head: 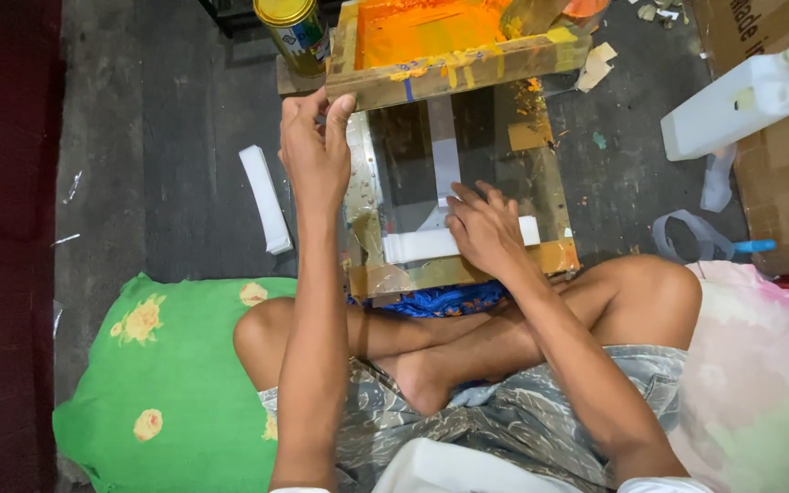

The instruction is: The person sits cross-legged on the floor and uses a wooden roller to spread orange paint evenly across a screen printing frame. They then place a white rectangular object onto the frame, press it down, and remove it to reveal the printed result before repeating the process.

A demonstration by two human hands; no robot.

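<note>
Cross-legged on the grey concrete floor (166, 183), I tilt up the wooden-framed printing screen coated in orange ink (440, 46), left hand (314, 151) fingers pinching its near corner. Below, on the wooden base with a clear glass panel (554, 196), my right hand (486, 228) presses spread fingers on a white paper strip (413, 245). More strips (265, 199) lie stacked beside, apparently unprinted.

Orange-inked screen frame (454, 59) cut off by top edge; right palm (484, 233) hides white strip's (431, 245) middle.
</note>
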